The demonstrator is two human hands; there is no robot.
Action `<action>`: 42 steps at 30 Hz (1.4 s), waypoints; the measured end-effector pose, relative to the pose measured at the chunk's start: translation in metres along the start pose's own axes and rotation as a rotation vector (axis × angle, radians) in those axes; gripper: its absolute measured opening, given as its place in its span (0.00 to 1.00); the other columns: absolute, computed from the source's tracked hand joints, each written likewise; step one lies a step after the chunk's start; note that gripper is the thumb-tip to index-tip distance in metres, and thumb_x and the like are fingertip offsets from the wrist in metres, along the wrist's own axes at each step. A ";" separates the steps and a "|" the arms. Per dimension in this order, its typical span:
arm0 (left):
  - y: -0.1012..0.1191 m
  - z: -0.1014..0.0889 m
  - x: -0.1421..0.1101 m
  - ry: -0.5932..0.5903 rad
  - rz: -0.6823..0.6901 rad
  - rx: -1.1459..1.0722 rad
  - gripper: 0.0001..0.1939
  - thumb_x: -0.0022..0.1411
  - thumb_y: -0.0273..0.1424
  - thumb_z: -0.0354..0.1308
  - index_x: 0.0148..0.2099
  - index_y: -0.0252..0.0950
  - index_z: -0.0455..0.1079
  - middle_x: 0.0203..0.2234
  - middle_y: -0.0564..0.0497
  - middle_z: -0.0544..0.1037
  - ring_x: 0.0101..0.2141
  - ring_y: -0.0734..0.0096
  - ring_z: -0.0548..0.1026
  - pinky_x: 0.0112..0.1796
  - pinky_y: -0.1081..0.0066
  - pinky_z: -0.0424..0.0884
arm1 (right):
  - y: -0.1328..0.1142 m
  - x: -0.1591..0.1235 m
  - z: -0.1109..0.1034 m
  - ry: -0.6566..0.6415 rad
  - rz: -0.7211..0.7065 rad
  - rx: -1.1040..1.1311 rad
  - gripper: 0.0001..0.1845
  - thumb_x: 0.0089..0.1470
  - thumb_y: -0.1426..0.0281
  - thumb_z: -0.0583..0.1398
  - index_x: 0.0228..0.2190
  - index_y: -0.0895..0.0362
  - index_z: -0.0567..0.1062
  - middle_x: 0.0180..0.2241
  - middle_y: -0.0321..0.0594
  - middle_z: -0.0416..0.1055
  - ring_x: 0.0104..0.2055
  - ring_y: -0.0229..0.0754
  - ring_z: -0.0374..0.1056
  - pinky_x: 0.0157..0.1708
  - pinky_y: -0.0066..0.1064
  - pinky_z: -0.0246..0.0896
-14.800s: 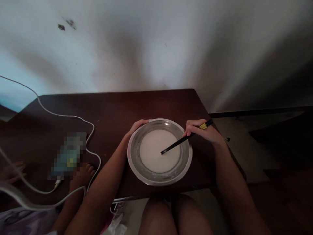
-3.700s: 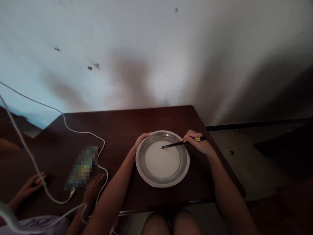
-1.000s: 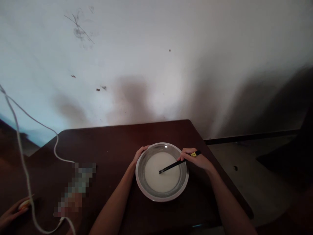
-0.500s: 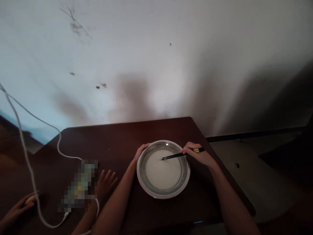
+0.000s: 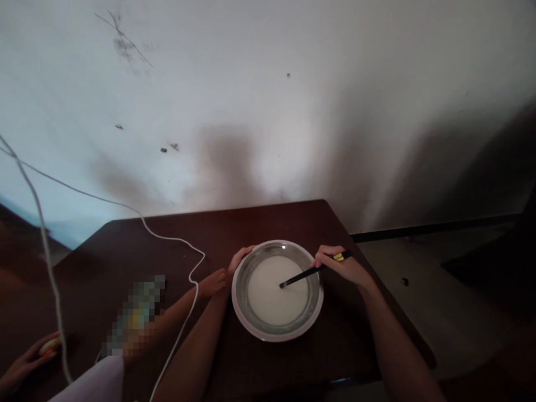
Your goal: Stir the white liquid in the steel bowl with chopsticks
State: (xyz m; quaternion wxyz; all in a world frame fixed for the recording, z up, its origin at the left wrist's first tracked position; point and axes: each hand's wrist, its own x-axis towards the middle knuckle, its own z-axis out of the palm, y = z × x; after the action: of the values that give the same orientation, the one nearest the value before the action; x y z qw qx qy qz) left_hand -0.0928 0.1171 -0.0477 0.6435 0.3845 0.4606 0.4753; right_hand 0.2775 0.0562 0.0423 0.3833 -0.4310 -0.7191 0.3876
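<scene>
A metal bowl [image 5: 245,318] with white liquid [image 5: 268,298] stands on the dark wooden table [image 5: 251,223]. My left hand [image 5: 239,259] grips the bowl's far left rim. My right hand [image 5: 341,267] is closed on black chopsticks [image 5: 304,276] with a yellow band, their tips dipped in the liquid near the middle of the bowl.
Another person's hand [image 5: 213,282] reaches across to my left wrist beside the bowl; their other hand [image 5: 25,363] lies at the lower left. A white cable [image 5: 171,239] runs over the table, and a blurred object [image 5: 134,315] lies on it. The table's right edge drops to the floor [image 5: 419,279].
The other person's hand has moved right, up to my left wrist near the bowl, dragging the cable with it. The chopstick tips have swung from the far side toward the bowl's middle.
</scene>
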 end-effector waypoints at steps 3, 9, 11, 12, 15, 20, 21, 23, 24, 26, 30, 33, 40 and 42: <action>-0.006 0.038 0.012 -0.033 -0.031 0.017 0.09 0.50 0.32 0.55 0.33 0.41 0.75 0.23 0.50 0.76 0.37 0.57 0.72 0.38 0.66 0.66 | 0.000 0.001 0.003 -0.083 -0.012 -0.016 0.13 0.55 0.65 0.55 0.25 0.56 0.75 0.30 0.39 0.74 0.33 0.39 0.68 0.34 0.30 0.60; 0.002 0.078 0.028 -0.118 -0.090 0.001 0.16 0.46 0.35 0.58 0.37 0.33 0.75 0.29 0.47 0.78 0.36 0.56 0.73 0.38 0.64 0.66 | 0.002 0.000 -0.001 0.032 -0.006 -0.009 0.16 0.55 0.65 0.54 0.21 0.56 0.73 0.26 0.38 0.73 0.31 0.39 0.68 0.35 0.31 0.60; 0.004 0.078 0.027 -0.141 -0.102 -0.004 0.18 0.45 0.35 0.59 0.38 0.32 0.75 0.29 0.47 0.78 0.36 0.56 0.73 0.39 0.64 0.66 | 0.001 0.000 0.001 -0.054 -0.001 0.006 0.15 0.55 0.65 0.54 0.22 0.56 0.74 0.28 0.38 0.74 0.32 0.39 0.68 0.34 0.30 0.60; 0.005 0.077 0.026 -0.162 -0.106 -0.013 0.18 0.44 0.36 0.59 0.38 0.32 0.75 0.30 0.47 0.78 0.36 0.57 0.73 0.39 0.64 0.66 | 0.000 0.001 0.002 -0.083 -0.005 -0.006 0.14 0.55 0.65 0.54 0.24 0.56 0.74 0.29 0.39 0.74 0.33 0.39 0.68 0.34 0.30 0.60; 0.005 0.077 0.024 -0.227 -0.103 -0.047 0.18 0.45 0.36 0.58 0.38 0.32 0.75 0.31 0.48 0.78 0.37 0.58 0.73 0.39 0.66 0.65 | 0.001 0.001 0.002 -0.031 -0.024 -0.071 0.13 0.55 0.65 0.55 0.26 0.56 0.76 0.29 0.38 0.74 0.34 0.39 0.68 0.35 0.30 0.59; 0.006 0.080 0.023 -0.190 -0.083 -0.027 0.17 0.46 0.37 0.57 0.37 0.32 0.75 0.31 0.48 0.78 0.38 0.58 0.73 0.39 0.68 0.65 | 0.001 0.000 0.000 -0.018 0.008 0.016 0.15 0.55 0.65 0.54 0.22 0.57 0.73 0.27 0.38 0.74 0.32 0.39 0.68 0.34 0.30 0.60; 0.007 0.081 0.022 -0.194 -0.090 -0.029 0.17 0.46 0.37 0.57 0.37 0.32 0.75 0.31 0.48 0.78 0.38 0.58 0.73 0.39 0.67 0.65 | 0.001 0.000 0.001 -0.067 0.003 0.025 0.15 0.55 0.65 0.54 0.22 0.57 0.74 0.28 0.38 0.74 0.32 0.39 0.68 0.34 0.30 0.60; 0.008 0.082 0.021 -0.210 -0.103 -0.052 0.17 0.46 0.37 0.57 0.37 0.32 0.75 0.30 0.48 0.78 0.37 0.58 0.73 0.39 0.67 0.65 | 0.001 0.000 0.002 -0.107 -0.016 -0.006 0.13 0.55 0.65 0.54 0.26 0.57 0.75 0.30 0.39 0.74 0.34 0.39 0.68 0.35 0.31 0.60; 0.008 0.083 0.020 -0.218 -0.106 -0.069 0.18 0.46 0.37 0.57 0.37 0.32 0.75 0.30 0.48 0.78 0.37 0.59 0.73 0.39 0.67 0.65 | 0.001 0.001 0.002 -0.086 -0.025 -0.033 0.13 0.55 0.65 0.55 0.27 0.56 0.76 0.30 0.39 0.74 0.34 0.39 0.68 0.35 0.31 0.60; 0.008 0.083 0.020 -0.232 -0.117 -0.094 0.18 0.46 0.37 0.57 0.37 0.32 0.75 0.30 0.48 0.78 0.36 0.59 0.73 0.39 0.67 0.66 | 0.002 0.001 0.001 0.005 -0.026 -0.064 0.13 0.55 0.65 0.55 0.26 0.56 0.76 0.29 0.39 0.73 0.34 0.40 0.67 0.36 0.31 0.59; 0.007 0.082 0.021 -0.224 -0.106 -0.075 0.17 0.47 0.37 0.57 0.38 0.33 0.75 0.30 0.49 0.78 0.37 0.60 0.73 0.39 0.68 0.65 | 0.002 0.000 0.001 0.020 -0.003 0.000 0.16 0.56 0.65 0.54 0.21 0.56 0.74 0.26 0.38 0.73 0.32 0.39 0.68 0.34 0.30 0.59; 0.007 0.081 0.022 -0.226 -0.093 -0.066 0.18 0.47 0.37 0.57 0.39 0.32 0.75 0.32 0.48 0.78 0.38 0.59 0.73 0.39 0.67 0.65 | 0.000 0.001 0.003 -0.074 -0.016 -0.036 0.14 0.55 0.65 0.54 0.25 0.56 0.75 0.28 0.38 0.73 0.32 0.39 0.68 0.33 0.30 0.59; 0.005 0.078 0.024 -0.255 -0.103 -0.072 0.19 0.49 0.37 0.56 0.41 0.33 0.75 0.32 0.47 0.78 0.37 0.59 0.73 0.40 0.66 0.65 | 0.000 0.000 -0.001 0.036 -0.004 -0.006 0.16 0.56 0.65 0.53 0.21 0.57 0.73 0.26 0.38 0.73 0.31 0.39 0.68 0.34 0.30 0.59; 0.004 0.078 0.024 -0.248 -0.096 -0.067 0.19 0.49 0.37 0.56 0.41 0.32 0.74 0.32 0.47 0.78 0.37 0.59 0.73 0.40 0.66 0.65 | -0.001 0.000 0.002 -0.069 -0.003 0.015 0.15 0.56 0.66 0.54 0.22 0.57 0.73 0.28 0.39 0.74 0.32 0.38 0.68 0.34 0.30 0.59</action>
State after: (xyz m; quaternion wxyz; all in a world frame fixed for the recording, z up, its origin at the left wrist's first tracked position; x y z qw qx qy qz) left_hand -0.0162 0.1369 -0.0272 0.7300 0.3963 0.3793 0.4077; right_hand 0.2759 0.0554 0.0424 0.3621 -0.4134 -0.7296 0.4071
